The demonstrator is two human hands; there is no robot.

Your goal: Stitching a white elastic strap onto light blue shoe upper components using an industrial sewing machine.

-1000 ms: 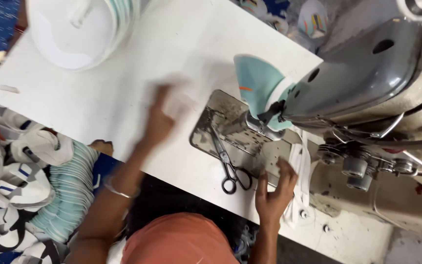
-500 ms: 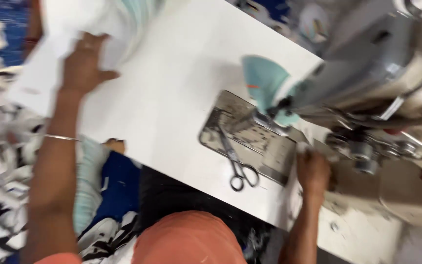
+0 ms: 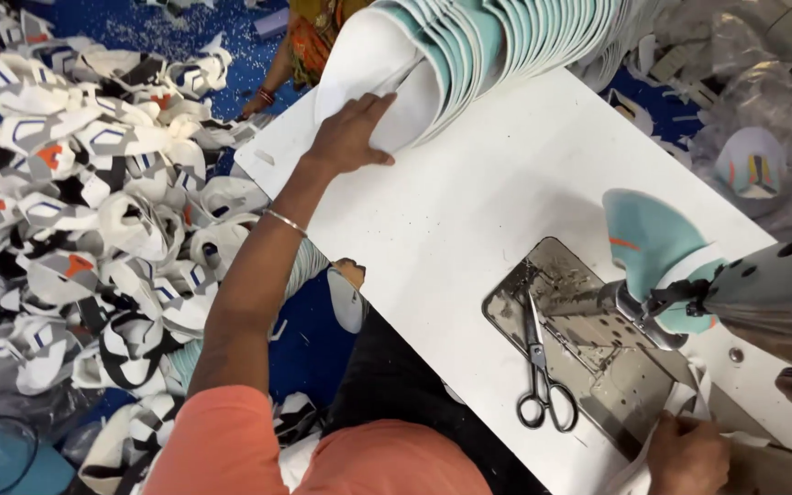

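Note:
My left hand (image 3: 352,136) reaches to the far end of the white table (image 3: 469,202) and grips the nearest white piece (image 3: 373,78) of a curved stack of white and teal shoe pieces (image 3: 497,37). My right hand (image 3: 687,456) rests at the table's near right corner, fingers closed on a strip of white fabric (image 3: 680,403) beside the sewing machine. A teal shoe upper (image 3: 653,257) sits on the machine's arm (image 3: 772,284). Black-handled scissors (image 3: 541,376) lie on the metal plate (image 3: 570,321).
A big heap of white, black and orange shoe pieces (image 3: 93,211) covers the blue floor on the left. Another person's arm (image 3: 272,78) shows beyond the table's far corner. Clear plastic bags (image 3: 753,82) lie at the upper right.
My left hand went from the table's middle out to the far stack and took hold of a white piece. The view widened. My right hand stayed by the machine.

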